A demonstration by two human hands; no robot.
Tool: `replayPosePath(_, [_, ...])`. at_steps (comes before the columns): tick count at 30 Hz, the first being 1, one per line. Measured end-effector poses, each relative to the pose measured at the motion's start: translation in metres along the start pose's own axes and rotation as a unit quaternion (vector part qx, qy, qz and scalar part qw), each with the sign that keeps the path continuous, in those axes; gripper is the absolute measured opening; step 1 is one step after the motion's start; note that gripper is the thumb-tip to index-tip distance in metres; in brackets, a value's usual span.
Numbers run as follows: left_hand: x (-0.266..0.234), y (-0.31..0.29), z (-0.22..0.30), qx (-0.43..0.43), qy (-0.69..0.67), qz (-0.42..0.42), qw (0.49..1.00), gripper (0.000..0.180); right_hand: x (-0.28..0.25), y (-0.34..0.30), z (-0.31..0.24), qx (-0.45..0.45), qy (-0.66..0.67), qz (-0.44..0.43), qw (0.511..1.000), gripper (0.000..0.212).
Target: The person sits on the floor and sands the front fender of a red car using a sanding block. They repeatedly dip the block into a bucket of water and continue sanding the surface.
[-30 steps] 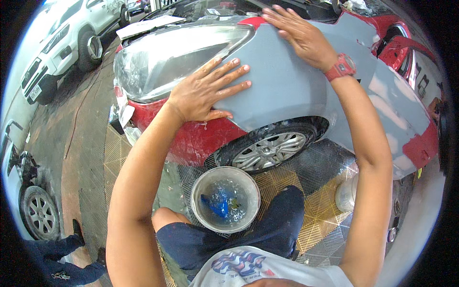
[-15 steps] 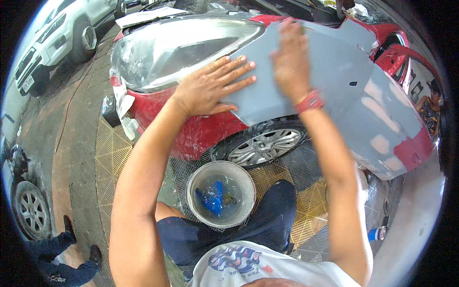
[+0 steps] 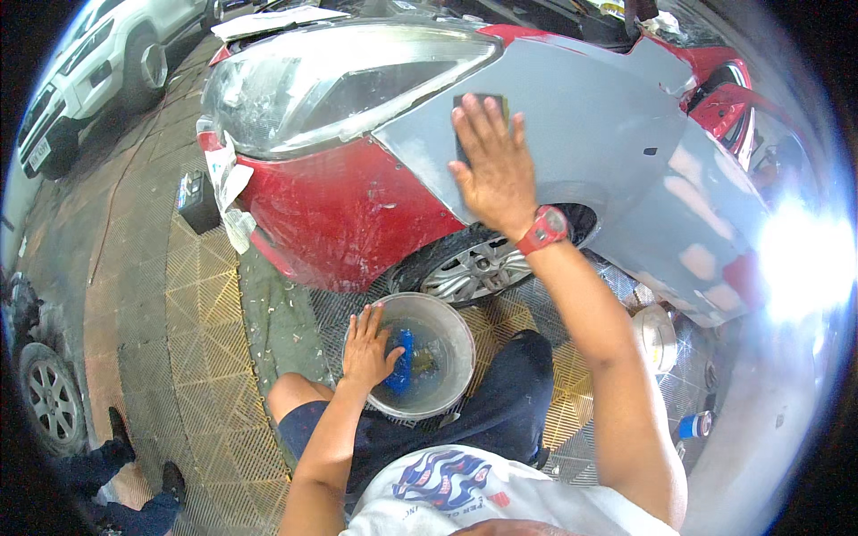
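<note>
My right hand [image 3: 500, 179] lies with fingers stretched over a dark sanding pad [image 3: 462, 148], pressing it against the grey-primed fender [image 3: 590, 116] of a red car, just behind the headlight [image 3: 313, 89]. Part of the pad shows beyond the fingers; the rest is under the hand. Down between my legs stands a grey bucket [image 3: 466, 366] of water. A bright blue thing [image 3: 405, 357], perhaps a cloth, is in it. Over the bucket's left rim is my left hand [image 3: 365, 353], fingers spread and nothing in them; whether it touches the rim I cannot tell.
The red bumper [image 3: 331, 219] and front wheel [image 3: 478, 268] are close ahead. A pale tub [image 3: 657, 339] and a blue can [image 3: 695, 425] are at right. A black box [image 3: 197, 201] stands on the left floor mats. Another person's legs [image 3: 134, 500] show at lower left.
My left hand has left the fender and come down to the bucket. My right hand has moved left and lower on the fender, and the pad under it now shows.
</note>
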State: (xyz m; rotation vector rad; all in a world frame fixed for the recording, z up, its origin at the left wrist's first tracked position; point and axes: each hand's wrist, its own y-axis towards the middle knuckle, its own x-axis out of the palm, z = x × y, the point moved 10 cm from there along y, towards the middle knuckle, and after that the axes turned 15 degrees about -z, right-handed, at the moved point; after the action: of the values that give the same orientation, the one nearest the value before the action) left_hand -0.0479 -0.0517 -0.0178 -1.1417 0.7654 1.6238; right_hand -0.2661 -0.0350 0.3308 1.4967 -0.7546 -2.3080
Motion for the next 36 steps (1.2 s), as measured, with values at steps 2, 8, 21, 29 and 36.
replayPosePath(2, [0.006, 0.006, -0.005, -0.004, -0.005, 0.005, 1.0, 0.061, -0.025, 0.024, 0.041, 0.036, -0.042, 0.047, 0.997, 0.083])
replayPosePath(8, [0.01, 0.002, -0.006, -0.007, 0.005, -0.018, 1.0, 0.056, -0.035, 0.033, 0.024, 0.051, 0.028, 0.093, 0.994, 0.079])
replayPosePath(21, [0.002, 0.002, 0.002, 0.014, 0.014, 0.006, 1.0, 0.047, -0.063, 0.063, 0.068, 0.098, 0.009, 0.126, 0.987, 0.061])
replayPosePath(29, [-0.153, 0.029, 0.064, 0.16, -0.081, 0.257, 0.95, 0.031, -0.035, -0.017, 0.025, -0.028, 0.059, 0.058, 0.996, 0.043])
replayPosePath(36, [-0.429, 0.126, 0.168, 0.21, 0.106, 0.495, 0.837, 0.06, 0.035, -0.131, -0.06, 0.162, 0.265, 0.058, 0.949, 0.036])
